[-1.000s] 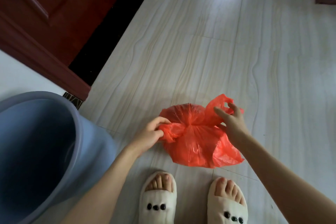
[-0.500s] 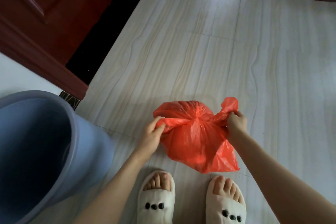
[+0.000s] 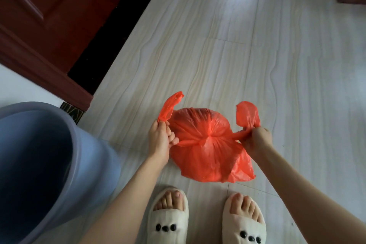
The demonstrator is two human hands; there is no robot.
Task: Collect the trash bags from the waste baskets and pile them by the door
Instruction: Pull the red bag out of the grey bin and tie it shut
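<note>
Trash bag (image 3: pixel 206 156), red and unlabelled, has both hands gripping its handles: left hand (image 3: pixel 159 140), right hand (image 3: pixel 255 139).

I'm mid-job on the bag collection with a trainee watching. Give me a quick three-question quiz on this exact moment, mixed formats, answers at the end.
1. True or false: the red trash bag is inside the blue waste basket.
2. Multiple choice: what does the left hand grip? A) the basket rim B) one bag handle C) a slipper
3. Fill in: the right hand pulls the other handle away from the ____ at the middle of the bag.

Key
1. False: the bag lies on the tiled floor, right of the basket and in front of the slippers.
2. B
3. knot
</note>
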